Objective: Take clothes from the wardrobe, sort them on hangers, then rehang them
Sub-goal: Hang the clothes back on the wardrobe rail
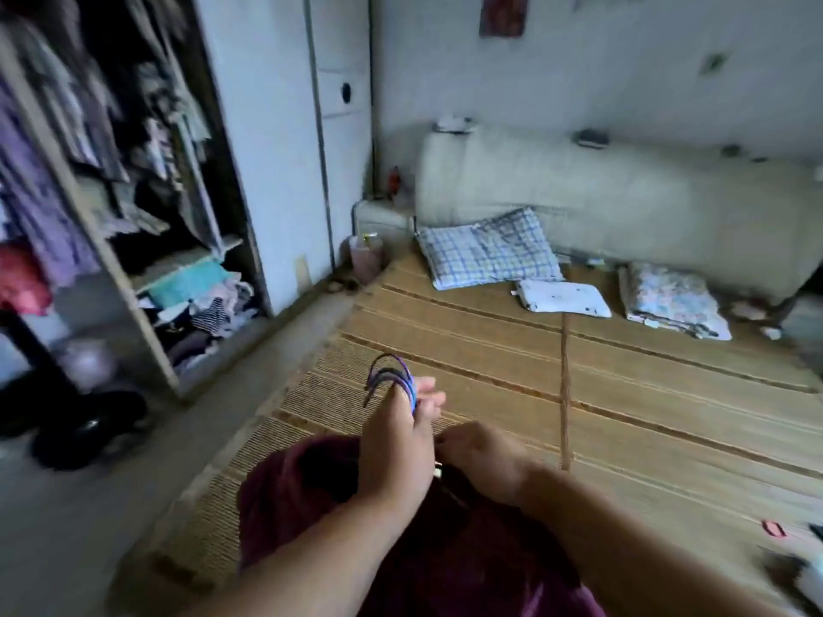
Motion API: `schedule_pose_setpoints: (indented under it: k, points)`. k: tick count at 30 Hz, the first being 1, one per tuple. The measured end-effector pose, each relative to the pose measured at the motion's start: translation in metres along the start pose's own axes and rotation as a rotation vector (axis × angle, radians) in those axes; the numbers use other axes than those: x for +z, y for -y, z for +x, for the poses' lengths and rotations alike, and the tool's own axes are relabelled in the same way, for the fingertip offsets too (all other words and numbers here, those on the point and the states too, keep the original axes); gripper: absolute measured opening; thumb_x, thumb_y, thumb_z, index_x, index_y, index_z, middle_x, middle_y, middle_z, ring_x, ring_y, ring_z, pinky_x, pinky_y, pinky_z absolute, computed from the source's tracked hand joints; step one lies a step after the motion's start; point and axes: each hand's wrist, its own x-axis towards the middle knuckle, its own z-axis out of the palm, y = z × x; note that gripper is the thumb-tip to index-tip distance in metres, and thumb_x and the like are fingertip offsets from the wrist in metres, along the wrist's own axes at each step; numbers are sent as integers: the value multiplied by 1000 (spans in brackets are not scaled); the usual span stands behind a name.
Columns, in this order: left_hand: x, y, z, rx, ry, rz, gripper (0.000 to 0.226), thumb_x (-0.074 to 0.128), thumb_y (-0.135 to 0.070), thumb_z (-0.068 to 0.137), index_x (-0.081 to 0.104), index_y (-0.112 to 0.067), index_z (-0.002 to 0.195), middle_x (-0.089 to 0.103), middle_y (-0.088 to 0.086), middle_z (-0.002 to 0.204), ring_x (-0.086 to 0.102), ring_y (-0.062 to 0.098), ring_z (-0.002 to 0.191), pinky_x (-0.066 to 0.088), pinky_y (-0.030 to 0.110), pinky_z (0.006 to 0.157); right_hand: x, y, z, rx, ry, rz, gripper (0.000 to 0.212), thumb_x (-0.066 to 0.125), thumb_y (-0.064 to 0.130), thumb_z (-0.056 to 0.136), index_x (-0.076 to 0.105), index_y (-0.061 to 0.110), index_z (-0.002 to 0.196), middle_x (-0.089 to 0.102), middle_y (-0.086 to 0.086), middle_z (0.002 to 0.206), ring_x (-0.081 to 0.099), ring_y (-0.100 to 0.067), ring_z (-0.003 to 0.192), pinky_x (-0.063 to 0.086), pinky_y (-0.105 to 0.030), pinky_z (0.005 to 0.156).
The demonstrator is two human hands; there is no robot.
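At the left of the view stands the open wardrobe [153, 345], its rail and shelves crowded with clothes. We note that motion blur obscures the individual items. Beside it lies the bed [645, 394], covered by a woven mat, with a checked pillow [490, 249] at its head.

Over the near end of the mat hangs a maroon garment [445, 554], bunched below both hands. The left hand [396, 443] has its fingers curled tight round the necks of a bundle of hangers [392, 376], whose purple and blue hooks stand up above the fist. The right hand [481, 460] is bent down onto the garment just beside the left. We cannot tell whether its fingers grip the cloth or only rest on it.

We judge the removal step complete for this load and the sorting step about to begin. The next move calls for laying the bundle flat on the mat and parting the hooks one by one without tangling.
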Motion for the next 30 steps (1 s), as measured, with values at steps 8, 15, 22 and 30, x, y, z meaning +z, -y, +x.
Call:
schedule_pose_setpoints:
  k: [8,15,22,30]
  points:
    - [-211,-86,25,168,-272,-204,29,45,2,92,56,-22,103,66,-12,90,67,2,75,49,12,77,-12,214,20,-369,4,-160,27,46,19,95,70,11,105,68,-3,103,58,-5,89,41,-16,80]
    - [-370,-78,65,188,-279,-322,28,45,1,94,57,-22,105,66,-6,98,66,5,86,52,14,75,43,350,83,-483,-10,-134,23,47,15,95,70,16,95,64,1,93,61,-14,91,43,-14,78]
    - [-517,-38,137,197,-102,-216,34,46,-6,95,55,-17,126,66,-7,108,63,7,105,47,12,82,108,462,170,-380,7,188,28,54,27,93,69,4,102,66,-4,93,59,-5,76,46,-10,65]
    - [-589,-13,238,225,18,-130,18,52,-8,94,62,-22,99,68,-8,98,68,6,89,52,17,83,134,539,262,-400,-88,241,49,73,52,64,69,8,85,59,-4,75,50,1,60,39,-17,65]
